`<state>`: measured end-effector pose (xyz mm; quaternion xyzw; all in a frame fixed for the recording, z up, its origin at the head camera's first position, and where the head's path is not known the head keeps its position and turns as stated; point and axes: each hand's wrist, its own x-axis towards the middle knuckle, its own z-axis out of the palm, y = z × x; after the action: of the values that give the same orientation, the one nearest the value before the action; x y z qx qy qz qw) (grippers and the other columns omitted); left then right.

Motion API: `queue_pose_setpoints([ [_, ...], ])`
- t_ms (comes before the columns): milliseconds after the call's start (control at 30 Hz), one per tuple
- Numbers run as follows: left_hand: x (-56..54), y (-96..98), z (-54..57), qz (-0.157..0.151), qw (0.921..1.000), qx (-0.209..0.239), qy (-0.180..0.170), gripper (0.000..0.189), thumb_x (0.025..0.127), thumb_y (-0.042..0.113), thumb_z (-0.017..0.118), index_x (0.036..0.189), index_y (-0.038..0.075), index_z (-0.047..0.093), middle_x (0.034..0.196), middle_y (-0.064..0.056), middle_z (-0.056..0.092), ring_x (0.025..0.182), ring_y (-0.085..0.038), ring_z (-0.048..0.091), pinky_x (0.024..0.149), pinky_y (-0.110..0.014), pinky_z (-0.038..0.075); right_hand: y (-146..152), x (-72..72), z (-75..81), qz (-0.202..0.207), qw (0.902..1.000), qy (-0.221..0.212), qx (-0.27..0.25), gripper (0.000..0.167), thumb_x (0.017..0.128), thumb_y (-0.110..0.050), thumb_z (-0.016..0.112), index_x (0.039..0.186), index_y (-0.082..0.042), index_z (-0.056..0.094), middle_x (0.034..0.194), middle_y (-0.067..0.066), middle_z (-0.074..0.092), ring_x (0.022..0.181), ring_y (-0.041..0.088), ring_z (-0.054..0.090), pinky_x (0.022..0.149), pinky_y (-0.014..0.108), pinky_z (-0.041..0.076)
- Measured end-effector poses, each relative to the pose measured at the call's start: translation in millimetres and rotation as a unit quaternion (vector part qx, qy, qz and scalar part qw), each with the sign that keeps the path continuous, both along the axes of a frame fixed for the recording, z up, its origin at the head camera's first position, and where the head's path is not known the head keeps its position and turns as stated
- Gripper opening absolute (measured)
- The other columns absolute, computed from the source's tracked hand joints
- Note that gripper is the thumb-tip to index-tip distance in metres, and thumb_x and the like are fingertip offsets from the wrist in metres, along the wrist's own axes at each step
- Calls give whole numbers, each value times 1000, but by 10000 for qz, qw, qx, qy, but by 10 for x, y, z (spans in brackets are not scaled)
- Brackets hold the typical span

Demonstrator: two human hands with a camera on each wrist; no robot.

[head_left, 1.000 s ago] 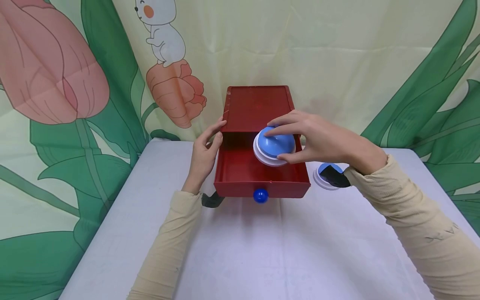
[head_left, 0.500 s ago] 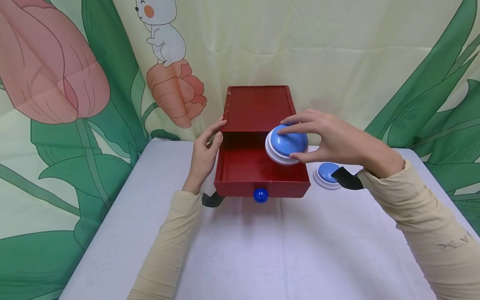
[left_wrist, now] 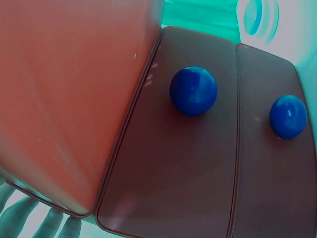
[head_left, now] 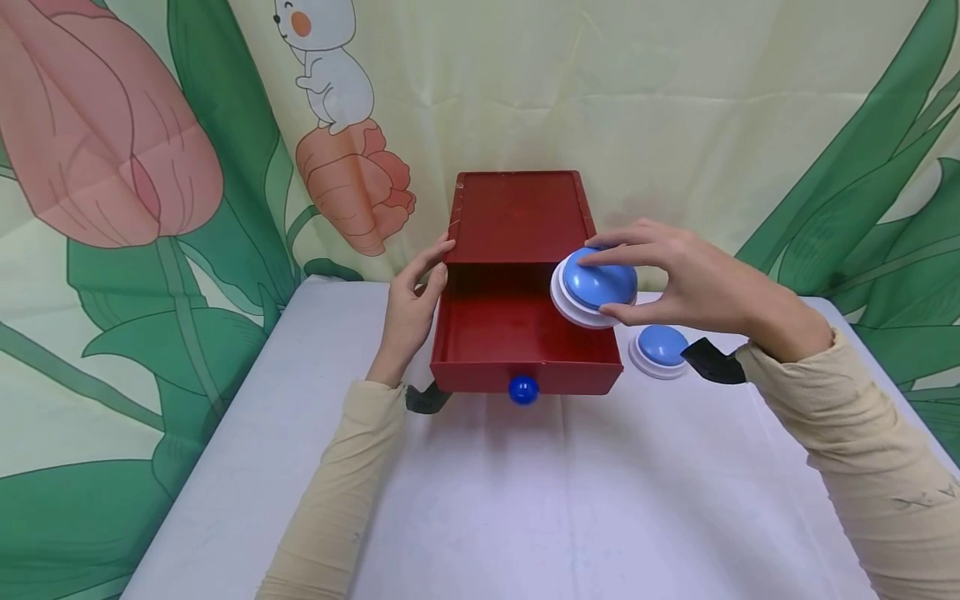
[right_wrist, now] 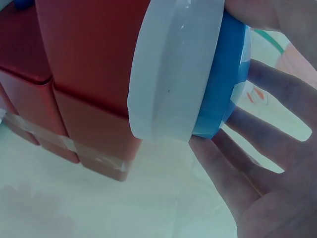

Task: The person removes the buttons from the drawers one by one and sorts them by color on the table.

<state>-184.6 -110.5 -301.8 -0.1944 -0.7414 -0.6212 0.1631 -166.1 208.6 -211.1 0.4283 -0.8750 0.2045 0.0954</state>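
Observation:
In my right hand [head_left: 693,279] is a push button [head_left: 600,287] with a blue dome and a white base, gripped between thumb and fingers. It is tilted and overlaps the right side of a pulled-out drawer [head_left: 495,333] in the head view. That drawer is the top one of a dark red cabinet [head_left: 517,217], and nothing lies in the part of it that shows. My left hand [head_left: 408,317] rests with relaxed fingers against the cabinet's left side. The right wrist view shows the white base [right_wrist: 171,74] facing the red drawer.
A second blue push button [head_left: 662,345] sits on the white tablecloth [head_left: 487,500] right of the drawer. Blue round knobs mark the drawer fronts, one on the open drawer [head_left: 523,390], another on a closed lower drawer [left_wrist: 193,91]. A printed curtain [head_left: 637,125] hangs behind.
My right hand has moved rightward with the push button, from over the drawer's middle to its right edge. The second button shows more fully. My left hand has stayed in place.

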Motion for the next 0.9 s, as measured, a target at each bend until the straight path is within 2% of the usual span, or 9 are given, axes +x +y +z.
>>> queue_pose_setpoints([
  [100, -20, -4, -23, -24, 10000, 6, 24, 38, 103, 6, 46, 139, -4, 52, 153, -16, 44, 138, -29, 46, 105, -52, 46, 33, 7, -7, -80, 10000, -40, -31, 60, 73, -13, 88, 129, -13, 67, 135, 10, 60, 122, 29, 53, 84, 52, 58],
  [300, -194, -41, -223, -21, 9999, 87, 82, 39, 104, 10, 47, 141, 3, 54, 154, -7, 46, 139, -25, 45, 107, -52, 45, 100, 23, -22, -187, 9998, -35, -86, 61, 72, -12, 89, 129, -14, 68, 134, 11, 60, 122, 30, 54, 82, 53, 58],
  [367, -242, -53, -277, -7, 9999, 93, 111, 38, 104, 12, 48, 141, 7, 55, 153, -3, 46, 139, -22, 46, 106, -50, 46, 124, 27, -26, -212, 9998, 30, -58, 61, 71, -12, 89, 128, -14, 68, 134, 10, 61, 122, 30, 54, 83, 47, 59],
  [433, -263, -61, -300, 7, 9999, 74, 146, 38, 104, 14, 49, 141, 10, 56, 152, 0, 48, 138, -19, 46, 106, -49, 47, 149, 33, -29, -236, 9997, 63, -52, 62, 70, -11, 89, 128, -15, 68, 134, 10, 61, 122, 29, 55, 84, 34, 59],
  [567, -271, -63, -302, 6, 9998, 80, 177, 37, 104, 17, 49, 140, 12, 57, 151, 4, 49, 137, -16, 47, 106, -47, 47, 190, 37, -37, -253, 9996, 53, -82, 64, 70, -10, 90, 129, -15, 67, 135, 11, 60, 121, 30, 55, 84, 11, 48],
  [733, -272, -60, -294, 35, 9999, 67, 100, 38, 104, 14, 49, 141, 9, 56, 153, -1, 47, 138, -20, 46, 107, -49, 46, 217, 33, -51, -223, 9996, 115, -143, 65, 69, -9, 90, 129, -15, 67, 135, 11, 60, 121, 30, 55, 87, 4, 40],
  [900, -266, -58, -282, 17, 10000, 82, 33, 39, 103, 9, 48, 141, 2, 54, 154, -9, 45, 139, -26, 45, 107, -52, 45, 242, 35, -57, -230, 9995, 82, -194, 67, 68, -8, 90, 130, -14, 67, 134, 11, 60, 120, 30, 55, 86, 2, 40],
])
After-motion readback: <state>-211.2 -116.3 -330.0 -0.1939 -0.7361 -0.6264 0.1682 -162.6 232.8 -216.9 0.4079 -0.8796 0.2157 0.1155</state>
